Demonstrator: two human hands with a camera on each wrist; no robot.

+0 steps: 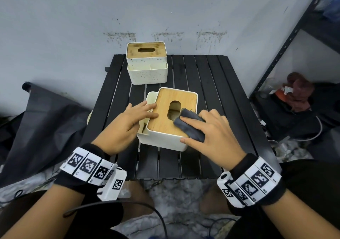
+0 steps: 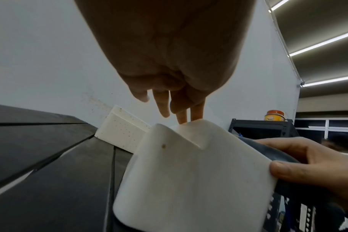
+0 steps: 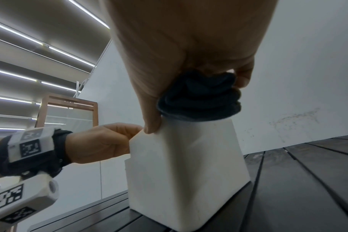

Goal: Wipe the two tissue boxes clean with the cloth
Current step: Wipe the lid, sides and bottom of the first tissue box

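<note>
Right hand [image 1: 213, 133] presses cloth [image 1: 189, 124] on near tissue box [image 1: 165, 139], thumb on its side.

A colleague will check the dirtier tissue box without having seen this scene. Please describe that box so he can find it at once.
On the black slatted table, look at the far edge by the grey wall. The far tissue box stands there, apart from both hands. Unlike the near tissue box, its wooden lid carries dark stains and its white sides are speckled with small brown spots.
</note>
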